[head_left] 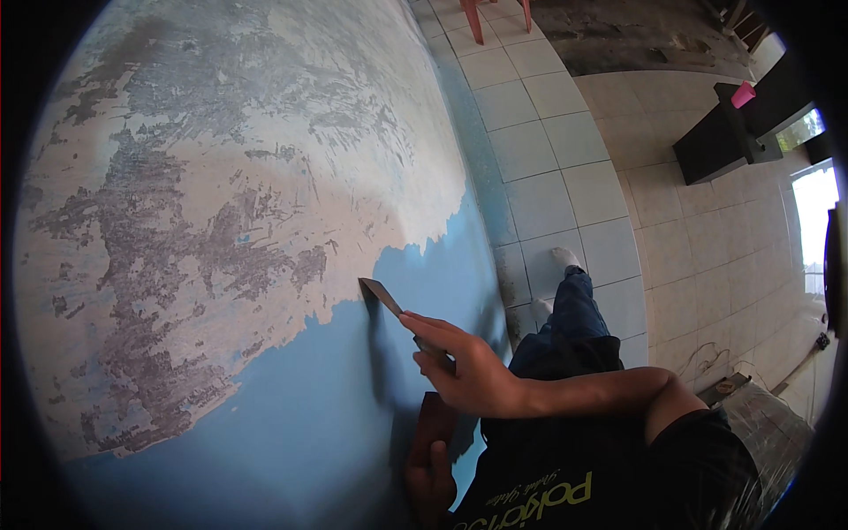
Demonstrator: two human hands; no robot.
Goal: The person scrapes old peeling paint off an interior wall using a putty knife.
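My right hand [473, 371] is closed around the handle of a scraper [382, 296], index finger stretched along it. The scraper's flat metal blade lies at the ragged edge between blue paint [300, 397] and a stripped, pale area [177, 230] of the wall. Grey, rough patches show through that pale area. Lower down, close to the wall, my left hand [431, 481] grips a flat, dark reddish-brown rectangular piece [436, 420]. Its exact kind cannot be made out. The blade and right hand cast a shadow on the blue paint.
Pale floor tiles [574, 194] run along the wall's foot, with bluish dust [490, 177] beside it. My feet [565, 259] stand there. Red stool legs [474, 22] are at the far end. Rightward are a dark pedestal [720, 137], a pink cup [744, 94] and clear plastic sheeting [764, 424].
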